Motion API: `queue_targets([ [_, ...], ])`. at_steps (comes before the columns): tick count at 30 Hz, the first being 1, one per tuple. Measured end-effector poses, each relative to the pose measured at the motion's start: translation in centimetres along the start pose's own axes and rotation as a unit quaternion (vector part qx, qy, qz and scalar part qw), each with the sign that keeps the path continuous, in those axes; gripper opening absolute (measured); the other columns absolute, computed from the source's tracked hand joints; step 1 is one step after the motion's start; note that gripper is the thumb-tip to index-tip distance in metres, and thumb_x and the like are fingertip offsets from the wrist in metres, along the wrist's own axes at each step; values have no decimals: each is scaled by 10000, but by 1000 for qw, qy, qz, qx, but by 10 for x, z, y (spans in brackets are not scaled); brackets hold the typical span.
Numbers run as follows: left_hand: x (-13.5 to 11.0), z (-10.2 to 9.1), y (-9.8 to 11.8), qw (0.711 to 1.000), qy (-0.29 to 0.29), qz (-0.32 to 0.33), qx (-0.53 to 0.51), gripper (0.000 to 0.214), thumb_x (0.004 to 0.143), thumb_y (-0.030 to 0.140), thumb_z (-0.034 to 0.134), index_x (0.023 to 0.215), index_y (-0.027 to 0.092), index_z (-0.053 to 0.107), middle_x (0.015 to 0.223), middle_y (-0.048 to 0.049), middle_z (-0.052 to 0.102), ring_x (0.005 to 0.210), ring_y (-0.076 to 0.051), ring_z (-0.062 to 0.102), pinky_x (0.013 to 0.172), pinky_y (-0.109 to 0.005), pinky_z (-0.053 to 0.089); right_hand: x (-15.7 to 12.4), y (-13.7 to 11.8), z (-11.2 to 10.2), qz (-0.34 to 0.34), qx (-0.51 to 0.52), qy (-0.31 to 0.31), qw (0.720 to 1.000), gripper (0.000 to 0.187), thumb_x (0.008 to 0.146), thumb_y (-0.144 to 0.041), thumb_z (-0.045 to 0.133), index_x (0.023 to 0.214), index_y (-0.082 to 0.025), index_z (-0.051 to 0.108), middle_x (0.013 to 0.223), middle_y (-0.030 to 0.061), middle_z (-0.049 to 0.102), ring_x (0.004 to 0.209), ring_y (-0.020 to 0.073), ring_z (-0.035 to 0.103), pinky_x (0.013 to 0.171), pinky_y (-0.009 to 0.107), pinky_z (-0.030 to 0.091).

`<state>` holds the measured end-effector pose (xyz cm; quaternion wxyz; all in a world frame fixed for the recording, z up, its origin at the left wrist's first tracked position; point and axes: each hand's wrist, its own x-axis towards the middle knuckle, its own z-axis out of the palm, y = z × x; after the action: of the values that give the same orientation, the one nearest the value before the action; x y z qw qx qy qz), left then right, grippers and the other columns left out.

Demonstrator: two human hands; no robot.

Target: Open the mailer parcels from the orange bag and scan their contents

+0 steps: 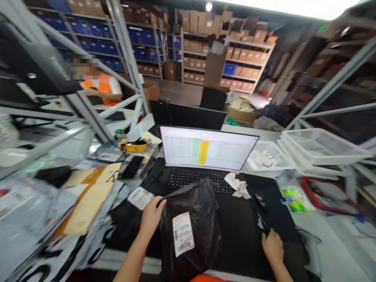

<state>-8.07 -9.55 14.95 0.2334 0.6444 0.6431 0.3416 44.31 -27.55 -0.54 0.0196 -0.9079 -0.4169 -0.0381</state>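
Observation:
My left hand (152, 215) pinches the upper left corner of a black plastic mailer bag (202, 231). A white shipping label (183, 234) with a barcode is stuck on the front of the bag. Another black mailer with a white label (141, 198) lies partly under my left hand. On the right side of the desk mat, my right hand (273, 246) is closed around a thin, dark, pen-like tool (262, 220), its tip directed away from me toward the computer mouse (260, 200). Its exact kind is too blurred to tell.
Behind the bag stand a keyboard (194, 178) and a lit monitor (208, 149); crumpled tissue (238, 186) lies beside the keys. Parcels (88, 199) pile up at left, near a phone (132, 167) and yellow tape (132, 146). White baskets (326, 147) stand right. A co-worker (102, 88) sits beyond.

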Motion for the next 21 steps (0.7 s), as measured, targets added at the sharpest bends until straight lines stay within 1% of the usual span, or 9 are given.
queue_targets([
  [3,-6,-4,34,996,17,17,-88,368,831,551,541,823,212,686,891,-60,732,864,-264,679,777,-357,545,3,-1,-5,-7,3,-18,1000,448,939,-232,413,1299,-1,546,1112,217,607,1022,345,608,896,428,460],
  [8,-38,-16,102,981,-30,71,-179,380,840,569,575,768,216,696,793,-36,700,784,-228,671,729,-303,555,18,-8,-12,1,46,-66,997,382,968,-232,441,1283,-61,574,1192,196,586,1138,311,579,913,357,464],
  [10,-50,-20,116,976,-30,82,-198,378,833,569,592,752,216,699,802,-43,702,786,-227,677,721,-292,563,26,-11,-13,18,73,-96,993,346,960,-202,448,1244,-62,590,1159,193,608,1094,292,613,892,340,473],
  [11,-54,-21,119,975,-25,82,-203,377,829,571,597,754,216,702,819,-49,706,797,-231,682,727,-295,567,30,-12,-13,29,87,-112,989,321,945,-179,462,1208,-62,604,1127,191,624,1056,284,634,872,333,480],
  [13,-58,-20,113,976,-17,72,-205,387,814,585,598,763,217,709,867,-66,718,834,-246,693,770,-319,579,34,-16,-15,53,117,-146,981,250,892,-126,502,1095,-70,636,1046,177,656,986,271,666,831,316,491],
  [15,-60,-16,97,978,-19,49,-203,418,773,620,604,777,217,716,953,-88,730,923,-279,698,863,-377,578,30,-20,-18,74,150,-173,971,205,831,-62,506,976,-89,648,962,155,677,932,258,686,794,294,496],
  [16,-60,-13,87,979,-18,32,-198,445,734,643,618,801,215,720,1006,-100,731,983,-303,691,920,-419,563,25,-21,-20,84,167,-182,965,218,805,-33,486,941,-95,645,914,143,682,887,250,695,768,286,497],
  [19,-65,-6,57,983,-4,-49,-175,600,636,681,649,977,191,708,1125,-127,714,1112,-357,650,1040,-526,485,2,-23,-30,116,218,-188,951,321,768,-9,395,985,-86,619,747,108,661,683,243,691,669,294,498],
  [21,-70,-5,44,981,-15,-91,-173,678,653,688,623,1098,179,671,1156,-125,709,1137,-354,643,1060,-536,467,-10,-23,-40,127,250,-167,945,351,760,-35,375,1031,-82,594,719,104,649,671,251,687,677,307,500],
])
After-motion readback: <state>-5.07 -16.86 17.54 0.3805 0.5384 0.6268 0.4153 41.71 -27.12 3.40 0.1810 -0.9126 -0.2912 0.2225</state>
